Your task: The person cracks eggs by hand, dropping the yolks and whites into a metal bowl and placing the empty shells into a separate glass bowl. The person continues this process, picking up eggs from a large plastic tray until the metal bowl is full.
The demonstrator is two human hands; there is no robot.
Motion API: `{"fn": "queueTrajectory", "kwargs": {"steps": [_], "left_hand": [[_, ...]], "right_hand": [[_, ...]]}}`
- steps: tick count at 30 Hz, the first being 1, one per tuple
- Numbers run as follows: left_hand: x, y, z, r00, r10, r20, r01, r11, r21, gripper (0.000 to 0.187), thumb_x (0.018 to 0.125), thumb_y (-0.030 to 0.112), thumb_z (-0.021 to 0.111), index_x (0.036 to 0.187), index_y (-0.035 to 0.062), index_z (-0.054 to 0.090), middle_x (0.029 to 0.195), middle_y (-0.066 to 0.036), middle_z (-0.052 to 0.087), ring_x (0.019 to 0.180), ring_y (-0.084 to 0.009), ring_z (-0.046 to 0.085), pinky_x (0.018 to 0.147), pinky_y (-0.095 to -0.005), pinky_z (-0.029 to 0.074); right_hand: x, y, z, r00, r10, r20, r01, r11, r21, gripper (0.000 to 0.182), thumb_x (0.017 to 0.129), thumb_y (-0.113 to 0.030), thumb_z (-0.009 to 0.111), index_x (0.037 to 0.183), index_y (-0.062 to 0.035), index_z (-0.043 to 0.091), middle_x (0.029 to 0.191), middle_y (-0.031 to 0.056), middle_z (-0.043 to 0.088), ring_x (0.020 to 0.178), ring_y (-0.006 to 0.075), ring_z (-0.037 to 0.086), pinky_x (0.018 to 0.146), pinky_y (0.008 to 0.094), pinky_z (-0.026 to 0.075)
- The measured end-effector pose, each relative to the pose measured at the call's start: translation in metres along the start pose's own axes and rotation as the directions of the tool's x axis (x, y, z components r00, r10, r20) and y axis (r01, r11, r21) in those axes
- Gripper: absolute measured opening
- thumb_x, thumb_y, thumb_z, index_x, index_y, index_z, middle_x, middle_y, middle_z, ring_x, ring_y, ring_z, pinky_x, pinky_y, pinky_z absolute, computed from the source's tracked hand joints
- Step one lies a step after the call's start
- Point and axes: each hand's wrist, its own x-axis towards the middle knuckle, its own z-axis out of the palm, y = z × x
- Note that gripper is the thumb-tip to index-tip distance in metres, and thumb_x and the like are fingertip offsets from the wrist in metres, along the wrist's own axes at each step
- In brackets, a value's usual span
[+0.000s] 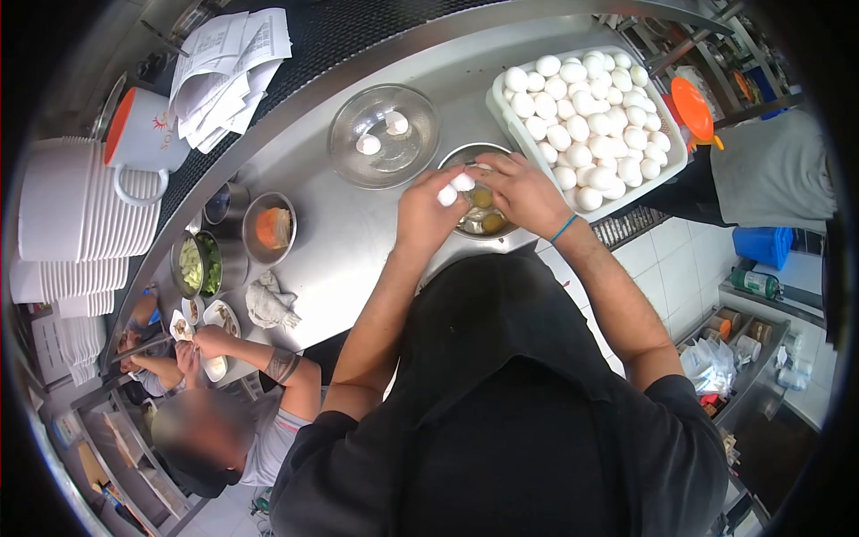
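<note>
A metal bowl (477,234) stands close in front of me, with several yolks (484,197) and clear egg white in it. Over its left side my left hand (428,211) is closed round white eggshell (448,194). My right hand (530,199), with a blue band at the wrist, reaches across the bowl, its fingers bent against the shell (463,183). Its fingertips partly hide that contact. To the right, a white crate (586,213) is heaped with white eggs (580,130). Empty shells (369,144) lie in a perforated metal bowl (347,170) behind my left hand.
Left on the steel counter (344,259) are a crumpled cloth (271,300), a bowl with orange food (273,228) and containers of chopped greens (191,268). A co-worker (268,438) handles small dishes at lower left. Stacked white dishes (85,206) and a mug (143,134) fill the shelf.
</note>
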Motion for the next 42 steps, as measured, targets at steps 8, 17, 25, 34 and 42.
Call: {"fn": "queueTrajectory", "kwargs": {"steps": [8,17,25,34,42], "left_hand": [[0.006,0.014,-0.015,0.999,0.01,-0.034,-0.003,0.98,0.2,0.046,0.087,0.008,0.081,0.133,0.0114,0.078,0.119,-0.014,0.077,0.111,-0.0338,0.075,0.097,-0.0426,0.061],[0.055,-0.008,-0.074,0.94,0.18,-0.289,-0.068,0.931,0.359,0.045,0.09,0.015,0.084,0.133,0.0053,0.076,0.127,-0.019,0.077,0.111,-0.0366,0.076,0.1,-0.044,0.06],[0.02,-0.029,-0.096,0.896,-0.412,-0.168,0.433,0.894,0.114,0.04,0.098,0.028,0.079,0.126,0.0001,0.069,0.124,-0.024,0.075,0.103,-0.0297,0.075,0.09,-0.0391,0.057],[0.002,-0.035,-0.034,0.955,-0.297,-0.027,0.292,0.949,-0.119,0.046,0.1,0.018,0.069,0.14,0.0029,0.051,0.116,-0.018,0.069,0.097,-0.0255,0.069,0.088,-0.0396,0.057],[0.009,-0.012,0.001,0.96,-0.279,0.021,0.277,0.937,-0.213,0.056,0.096,0.018,0.084,0.143,0.0009,0.057,0.119,-0.015,0.075,0.101,-0.019,0.074,0.09,-0.0337,0.061]], "right_hand": [[0.022,-0.004,-0.007,0.997,0.034,0.064,-0.029,0.997,-0.072,0.058,0.088,0.002,0.069,0.143,-0.0145,0.07,0.143,0.012,0.066,0.129,0.0362,0.063,0.109,0.0452,0.054],[0.114,-0.04,0.011,0.99,-0.05,-0.135,0.055,0.998,0.028,0.057,0.096,-0.008,0.069,0.152,-0.015,0.062,0.148,0.0204,0.063,0.128,0.0393,0.067,0.107,0.0491,0.056],[0.081,0.037,-0.033,0.953,0.21,-0.218,-0.267,0.923,-0.276,0.025,0.093,-0.008,0.062,0.114,-0.0067,0.076,0.105,0.022,0.078,0.102,0.0402,0.076,0.09,0.0511,0.062],[0.07,0.094,-0.054,0.718,0.687,-0.113,-0.651,0.605,-0.459,0.046,0.101,-0.04,0.071,0.131,-0.0054,0.068,0.108,0.0207,0.081,0.104,0.039,0.078,0.089,0.0523,0.063],[0.068,0.088,-0.047,0.703,0.67,-0.24,-0.706,0.617,-0.348,0.056,0.092,-0.037,0.078,0.137,-0.0053,0.067,0.124,0.0229,0.074,0.111,0.0391,0.075,0.094,0.0498,0.062]]}}
